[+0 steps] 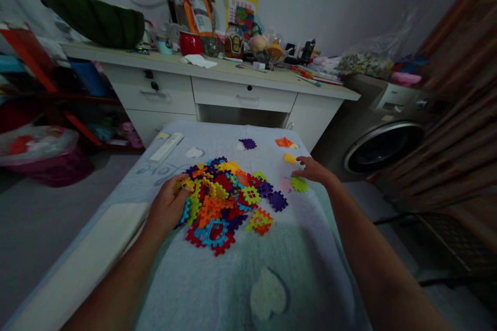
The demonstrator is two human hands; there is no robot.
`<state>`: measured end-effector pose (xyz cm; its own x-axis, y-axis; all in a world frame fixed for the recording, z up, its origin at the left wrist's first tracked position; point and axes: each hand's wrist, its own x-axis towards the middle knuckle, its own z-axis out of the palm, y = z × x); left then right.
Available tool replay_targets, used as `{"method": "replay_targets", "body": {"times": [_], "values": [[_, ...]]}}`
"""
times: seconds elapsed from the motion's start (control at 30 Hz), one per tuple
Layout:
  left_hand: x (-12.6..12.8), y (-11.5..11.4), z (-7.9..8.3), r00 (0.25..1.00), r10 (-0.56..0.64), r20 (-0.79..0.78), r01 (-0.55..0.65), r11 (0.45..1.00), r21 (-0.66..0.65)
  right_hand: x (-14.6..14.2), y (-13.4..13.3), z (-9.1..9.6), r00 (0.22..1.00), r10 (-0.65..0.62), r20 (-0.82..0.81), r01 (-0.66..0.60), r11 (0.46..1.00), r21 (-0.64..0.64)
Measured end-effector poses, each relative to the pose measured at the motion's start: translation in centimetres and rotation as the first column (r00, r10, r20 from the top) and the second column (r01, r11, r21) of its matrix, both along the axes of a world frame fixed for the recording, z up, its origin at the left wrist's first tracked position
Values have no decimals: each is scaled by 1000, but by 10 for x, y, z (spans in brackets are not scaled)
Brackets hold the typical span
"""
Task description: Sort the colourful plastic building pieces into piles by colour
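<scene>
A heap of colourful interlocking plastic tiles point(227, 199) lies in the middle of a pale blue towel point(248, 279) spread over a table. My left hand point(167, 206) rests on the heap's left edge, fingers curled onto a yellow tile. My right hand point(312, 169) reaches to the right of the heap, its fingers lying over a green tile point(298, 184) next to a pink tile. A yellow tile point(289, 158), an orange tile point(284, 142) and a purple tile point(247, 143) lie apart near the far edge.
A white desk point(233, 88) cluttered with jars, fruit, a red cup and papers stands behind the table. To the right is a washing machine point(382, 150), with a pink basket point(42, 158) on the floor at left. A white strip point(166, 147) lies on the towel's far left.
</scene>
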<state>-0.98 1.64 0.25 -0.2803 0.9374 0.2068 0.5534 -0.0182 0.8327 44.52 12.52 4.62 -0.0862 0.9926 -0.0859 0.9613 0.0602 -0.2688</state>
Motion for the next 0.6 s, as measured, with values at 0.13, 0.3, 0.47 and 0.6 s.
{"method": "replay_targets", "body": {"times": [0.13,0.3,0.47,0.6], "values": [[-1,1,-2,1000,-7,-7,7,1000,-10,1,-42,-4,997,72,0,-72,996,-50],[-3,2,-7,1000,-29,-10,29,1000,-8,-8,-63,-14,994,107,36,-110,991,71],[-4,3,-8,999,-25,-22,25,1000,12,-11,-56,-18,1000,3,28,-7,993,121],[-3,3,-7,999,-17,-28,17,1000,12,-11,-51,-18,997,-71,43,63,985,158]]}}
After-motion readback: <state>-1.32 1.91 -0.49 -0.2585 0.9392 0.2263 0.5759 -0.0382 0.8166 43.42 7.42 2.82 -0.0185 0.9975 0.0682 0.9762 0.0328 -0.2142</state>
